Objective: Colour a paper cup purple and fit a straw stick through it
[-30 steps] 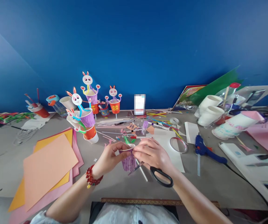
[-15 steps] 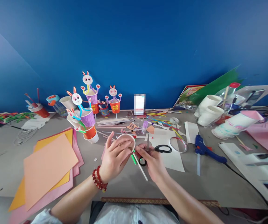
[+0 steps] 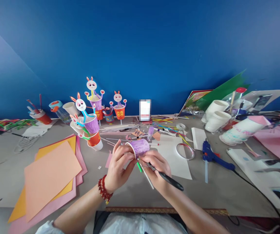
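A paper cup [image 3: 141,147] coloured with purple strokes lies tilted on its side between my hands, its white rim toward the left. My left hand [image 3: 120,162], wearing a red bead bracelet [image 3: 103,189], grips the cup at its rim, with fingertips hidden at the mouth. My right hand [image 3: 158,165] is closed around scissors whose black handle [image 3: 171,180] sticks out toward the lower right; the blades are mostly covered. Its fingertips touch the cup's lower side. Below the cup are a white stick [image 3: 147,177] and a short green strip [image 3: 139,167].
Coloured paper sheets [image 3: 52,178] are stacked at left, with rabbit-faced cup figures [image 3: 90,123] behind. White paper [image 3: 176,156], a tape roll [image 3: 184,151], a blue glue gun [image 3: 214,156] and a power strip [image 3: 249,175] lie at right. Pens and paper scraps [image 3: 140,132] are strewn at the back.
The cup has turned from its mouth facing me to lying sideways, showing its purple wall. The scissors have swung round in my right hand, the handle now pointing toward me.
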{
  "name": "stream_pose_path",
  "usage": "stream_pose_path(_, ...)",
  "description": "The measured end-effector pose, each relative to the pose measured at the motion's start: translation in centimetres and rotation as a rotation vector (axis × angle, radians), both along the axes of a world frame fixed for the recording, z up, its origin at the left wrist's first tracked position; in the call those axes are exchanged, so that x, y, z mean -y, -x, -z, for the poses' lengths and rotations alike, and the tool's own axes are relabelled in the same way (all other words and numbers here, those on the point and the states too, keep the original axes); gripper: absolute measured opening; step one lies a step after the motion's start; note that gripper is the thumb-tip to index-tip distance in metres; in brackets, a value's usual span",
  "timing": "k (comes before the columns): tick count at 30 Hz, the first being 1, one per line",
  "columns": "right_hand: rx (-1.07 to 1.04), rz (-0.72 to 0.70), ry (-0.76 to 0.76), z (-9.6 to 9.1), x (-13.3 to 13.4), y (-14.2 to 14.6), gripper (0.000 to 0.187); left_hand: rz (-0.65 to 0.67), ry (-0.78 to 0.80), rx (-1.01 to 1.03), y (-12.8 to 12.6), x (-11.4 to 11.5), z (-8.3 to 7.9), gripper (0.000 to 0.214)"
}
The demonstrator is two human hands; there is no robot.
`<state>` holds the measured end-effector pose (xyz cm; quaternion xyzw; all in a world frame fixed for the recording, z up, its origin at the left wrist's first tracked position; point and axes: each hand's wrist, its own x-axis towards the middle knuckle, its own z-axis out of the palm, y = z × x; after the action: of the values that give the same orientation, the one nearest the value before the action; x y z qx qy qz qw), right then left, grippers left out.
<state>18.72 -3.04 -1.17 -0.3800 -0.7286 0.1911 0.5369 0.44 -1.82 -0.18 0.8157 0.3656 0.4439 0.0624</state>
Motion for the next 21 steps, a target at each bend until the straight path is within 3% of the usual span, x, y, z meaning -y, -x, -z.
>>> stream_pose_path(3,-0.074,0.003,0.072,0.0,0.0,0.3,0.009,-0.079,-0.104,-0.016,0.0,0.0,0.5,0.016)
stream_pose_path(7,-0.301,0.022,0.319,0.4,0.0,1.3,0.018,-0.201,-0.295,-0.068,0.1,-0.2,1.6,0.027)
stream_pose_path(9,-0.335,0.042,0.364,0.7,0.1,1.6,0.020,-0.228,-0.318,-0.072,0.0,-0.2,1.9,0.027)
stream_pose_path(11,-0.264,0.051,0.279,0.7,0.2,1.6,0.016,-0.211,-0.221,-0.016,-0.2,-0.1,1.9,0.020)
stream_pose_path(14,-0.063,0.055,0.031,0.4,0.2,1.3,0.010,-0.091,0.084,0.188,-0.5,0.1,1.5,0.005)
stream_pose_path(16,0.053,0.061,-0.099,0.1,0.0,1.0,0.012,-0.031,0.249,0.325,-0.7,0.2,1.4,0.012)
stream_pose_path(18,0.125,0.064,-0.171,0.0,-0.3,0.8,0.016,-0.028,0.336,0.386,-0.9,0.3,1.4,0.013)
stream_pose_path(21,0.096,0.061,-0.172,0.0,-0.6,0.7,0.018,-0.054,0.345,0.391,-1.1,0.3,1.9,0.008)
